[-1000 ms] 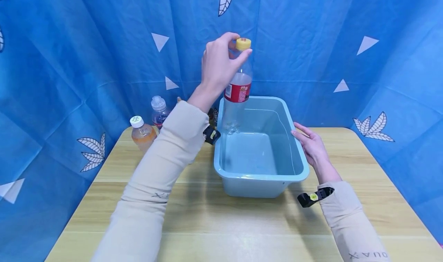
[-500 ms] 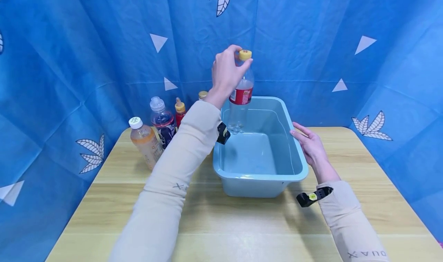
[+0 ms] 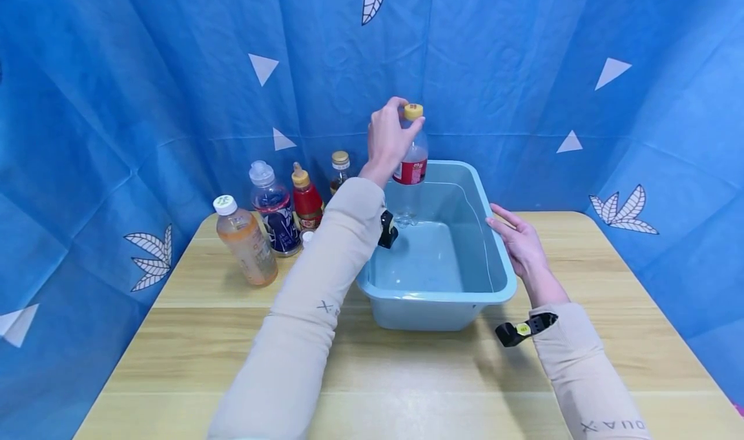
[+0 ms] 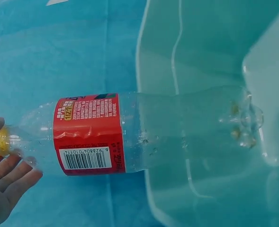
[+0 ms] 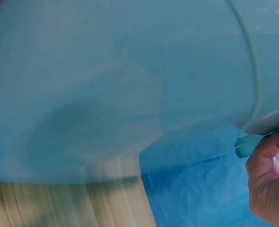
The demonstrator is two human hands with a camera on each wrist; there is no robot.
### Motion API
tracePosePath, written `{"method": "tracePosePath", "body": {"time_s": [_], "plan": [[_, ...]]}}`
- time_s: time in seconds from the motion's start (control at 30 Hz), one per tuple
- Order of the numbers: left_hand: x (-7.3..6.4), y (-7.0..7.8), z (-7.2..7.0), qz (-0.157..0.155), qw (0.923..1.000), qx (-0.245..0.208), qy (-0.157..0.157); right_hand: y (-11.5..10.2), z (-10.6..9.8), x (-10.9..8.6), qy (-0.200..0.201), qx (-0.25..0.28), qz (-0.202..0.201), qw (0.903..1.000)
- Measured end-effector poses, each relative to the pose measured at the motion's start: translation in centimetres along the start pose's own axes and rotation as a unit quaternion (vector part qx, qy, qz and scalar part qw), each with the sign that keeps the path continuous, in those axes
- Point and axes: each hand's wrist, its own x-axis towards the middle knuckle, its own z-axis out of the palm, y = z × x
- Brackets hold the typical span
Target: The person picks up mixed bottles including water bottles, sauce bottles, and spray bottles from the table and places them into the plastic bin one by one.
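Observation:
My left hand (image 3: 389, 136) pinches a clear plastic soda bottle (image 3: 411, 149) by its yellow cap and neck. The bottle hangs upright with its lower part inside a light blue plastic basin (image 3: 433, 296). In the left wrist view the bottle (image 4: 89, 135) shows a red label with a barcode, and its body looks see-through with droplets inside. My right hand (image 3: 523, 243) holds the basin's right rim, thumb at the edge. From the right wrist, the basin's outer wall (image 5: 106, 94) fills most of the view, and the right hand (image 5: 269, 179) is at its rim.
Left of the basin stand an orange-tinted bottle with a white cap (image 3: 247, 246), a dark-labelled bottle (image 3: 279, 217), a red sauce bottle (image 3: 307, 201) and a small gold-capped bottle (image 3: 340, 168). A small white cap (image 3: 307, 236) shows beside my sleeve. A blue curtain (image 3: 494, 72) hangs behind the wooden table (image 3: 186, 362).
My left hand has lowered the soda bottle and carried it slightly right, deeper into the basin. More of the bottles on the left show now. My right hand stays at the rim.

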Motion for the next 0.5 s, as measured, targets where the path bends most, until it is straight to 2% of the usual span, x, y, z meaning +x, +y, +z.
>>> {"method": "tracePosePath", "body": {"time_s": [0.3, 0.5], "plan": [[-0.3, -1.3, 2.4, 0.001, 1.0000, -0.005, -0.005, -0.1, 0.2, -0.1, 0.007, -0.003, 0.000, 1.0000], [-0.7, -1.9, 4.0, -0.019, 0.9996, -0.008, -0.020, -0.1, 0.3, -0.2, 0.003, 0.001, 0.000, 1.0000]]}}
